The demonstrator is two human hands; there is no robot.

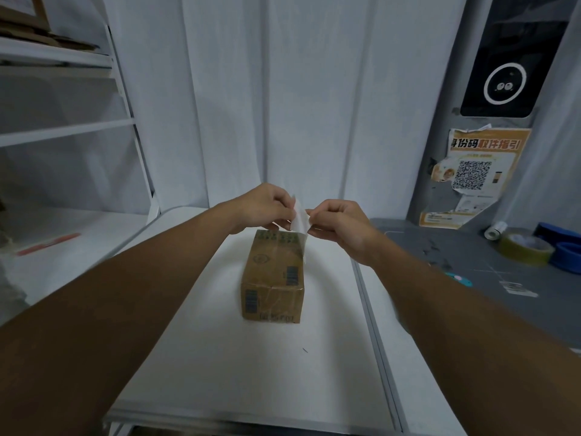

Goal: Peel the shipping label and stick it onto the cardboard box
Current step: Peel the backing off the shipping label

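1. The left hand (265, 206) and right hand (338, 225) both pinch a white shipping label (300, 217), held between their fingertips.
2. The label hangs in the air, above the far end of the cardboard box (273, 276).
3. The box rests on a white table (220, 357), below the fingers.
4. A tape roll (525, 248) lies well right of the right fingers.

White shipping label (300, 217), seemingly part-peeled, above taped brown cardboard box (273, 275).
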